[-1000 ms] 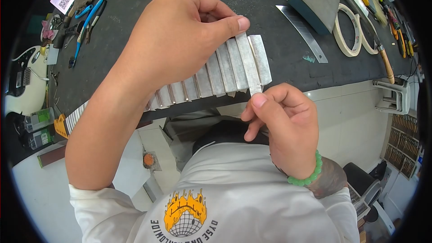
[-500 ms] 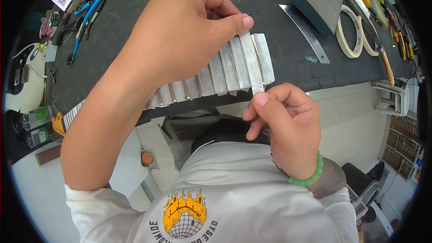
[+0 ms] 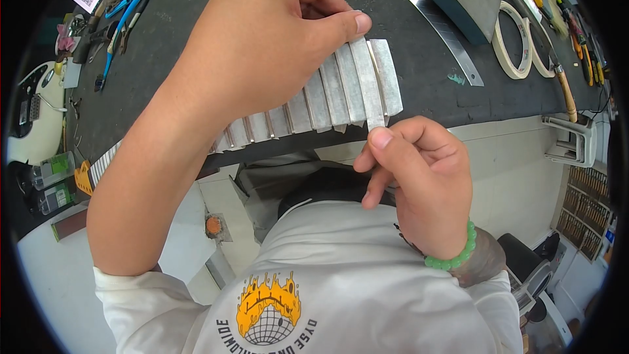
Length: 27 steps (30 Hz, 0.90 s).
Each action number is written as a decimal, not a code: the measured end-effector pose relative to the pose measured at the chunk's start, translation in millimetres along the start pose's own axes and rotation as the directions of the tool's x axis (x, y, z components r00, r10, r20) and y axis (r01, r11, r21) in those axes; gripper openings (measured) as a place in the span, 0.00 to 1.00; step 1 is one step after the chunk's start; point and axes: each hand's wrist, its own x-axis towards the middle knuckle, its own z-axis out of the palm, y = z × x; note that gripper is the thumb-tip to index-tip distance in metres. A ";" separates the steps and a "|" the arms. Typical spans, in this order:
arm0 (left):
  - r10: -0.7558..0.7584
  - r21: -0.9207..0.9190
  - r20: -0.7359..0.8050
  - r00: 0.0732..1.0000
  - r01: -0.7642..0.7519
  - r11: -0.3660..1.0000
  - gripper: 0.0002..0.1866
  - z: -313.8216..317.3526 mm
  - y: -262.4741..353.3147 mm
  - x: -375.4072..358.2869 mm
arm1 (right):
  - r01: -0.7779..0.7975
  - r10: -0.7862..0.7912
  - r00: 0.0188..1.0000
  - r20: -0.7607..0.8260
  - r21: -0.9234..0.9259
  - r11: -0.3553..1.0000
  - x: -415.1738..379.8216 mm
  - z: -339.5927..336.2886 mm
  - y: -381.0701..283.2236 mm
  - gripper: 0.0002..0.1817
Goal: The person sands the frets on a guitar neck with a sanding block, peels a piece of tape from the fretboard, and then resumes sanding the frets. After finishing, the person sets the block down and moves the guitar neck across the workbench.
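Note:
My left hand [image 3: 275,39] pinches the far end of a flat grey metal strip [image 3: 368,82] between thumb and fingers. The strip's near end is pinched by my right hand [image 3: 419,170], which has a green bead bracelet [image 3: 452,259] at the wrist. Beneath the strip lies a row of similar grey plates [image 3: 318,101] along the table's front edge, with thin copper-coloured pieces [image 3: 288,118] between several of them. My left forearm and hand hide part of the row.
On the dark table [image 3: 406,39], a long blade [image 3: 449,42] lies by a grey block [image 3: 464,0], tape rolls [image 3: 511,39] and a wooden-handled tool [image 3: 565,95]. Blue-handled tools [image 3: 124,26] lie at left. A white machine [image 3: 39,115] stands at far left.
The strip and both hands have shifted very slightly in the view, along with the table and its objects. Both hands keep their grip on the strip.

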 end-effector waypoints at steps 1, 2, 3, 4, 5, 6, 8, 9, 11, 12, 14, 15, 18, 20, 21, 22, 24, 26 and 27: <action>-0.001 -0.001 0.000 1.000 0.001 1.000 0.18 0.1 0.4 -0.4 | -0.007 0.007 1.000 0.000 0.009 1.000 0.2 -0.6 0.3 0.10; -0.002 0.009 -0.008 1.000 0.002 1.000 0.18 0.3 1.3 -0.9 | -0.015 0.015 1.000 -0.001 0.019 1.000 0.5 -1.2 0.4 0.10; -0.002 0.019 -0.015 1.000 0.002 1.000 0.18 0.6 1.7 -1.5 | -0.017 0.017 1.000 -0.002 0.018 1.000 0.5 -1.3 -0.2 0.10; -0.003 0.017 -0.014 1.000 0.003 1.000 0.18 1.2 1.2 -1.6 | -0.034 0.034 0.999 -0.001 0.019 0.999 0.5 -1.3 -1.5 0.10; 0.001 0.010 -0.014 1.000 -0.001 1.000 0.18 1.5 0.3 -1.2 | -0.050 0.050 0.999 0.000 0.019 0.999 0.6 -1.4 -2.5 0.10; 0.007 0.004 -0.015 1.000 -0.007 1.000 0.18 1.6 -0.3 -0.7 | -0.050 0.050 0.999 -0.001 0.018 0.999 0.9 -1.6 -2.9 0.10; 0.010 0.015 -0.012 1.000 -0.010 1.000 0.18 1.1 -0.8 -0.3 | -0.074 0.074 0.997 -0.001 0.020 0.997 1.0 -1.6 -3.6 0.09; 0.014 0.028 -0.009 1.000 -0.014 1.000 0.17 0.8 -0.8 -0.6 | -0.074 0.074 0.997 0.001 0.018 0.997 1.1 -1.6 -4.2 0.09; 0.014 0.025 -0.025 1.000 -0.014 1.000 0.18 2.7 1.1 -1.5 | -0.099 0.099 0.995 -0.011 0.027 0.995 0.9 -1.4 -5.1 0.09; 0.016 0.023 -0.040 0.999 -0.015 1.000 0.18 3.3 1.8 -1.8 | -0.099 0.100 0.995 -0.012 0.026 0.995 0.7 -1.0 -5.5 0.09; -0.030 0.031 -0.007 1.000 0.030 0.999 0.18 0.5 -0.6 0.0 | -0.107 0.108 0.994 -0.024 0.027 0.994 0.8 -0.2 -5.9 0.09; -0.077 0.042 0.028 0.997 0.076 0.996 0.18 -0.6 -1.4 0.3 | -0.109 0.110 0.994 -0.025 0.026 0.994 0.5 -0.4 -5.4 0.09; -0.235 -0.031 0.282 0.930 0.254 0.967 0.18 -24.0 25.9 6.2 | -0.099 0.099 0.995 -0.018 0.019 0.995 1.0 -1.1 -4.4 0.09; -0.183 0.039 0.150 0.972 0.179 0.983 0.15 -10.4 32.3 -5.3 | -0.106 0.106 0.994 -0.029 0.016 0.994 1.7 -0.4 -4.4 0.09; -0.116 0.120 0.022 0.993 0.113 0.986 0.15 -3.8 37.2 -8.3 | -0.105 0.105 0.994 -0.028 0.014 0.994 2.3 0.1 -5.0 0.09; -0.116 0.119 0.021 0.993 0.113 0.986 0.15 -4.2 42.8 -3.5 | -0.109 0.108 0.993 -0.043 -0.009 0.994 2.7 0.7 -5.9 0.09; -0.403 0.191 0.123 0.907 0.377 0.906 0.15 -10.8 54.9 8.3 | -0.112 0.110 0.992 -0.059 -0.033 0.993 3.2 1.6 -6.5 0.09; -0.271 0.169 0.093 0.958 0.253 0.953 0.15 -7.0 42.3 -3.0 | -0.098 0.094 0.993 -0.072 -0.041 0.994 4.0 2.2 -5.1 0.10; -0.135 0.154 0.061 0.989 0.124 0.980 0.15 -6.5 40.5 -7.4 | -0.097 0.093 0.993 -0.071 -0.044 0.994 4.2 2.6 -3.4 0.10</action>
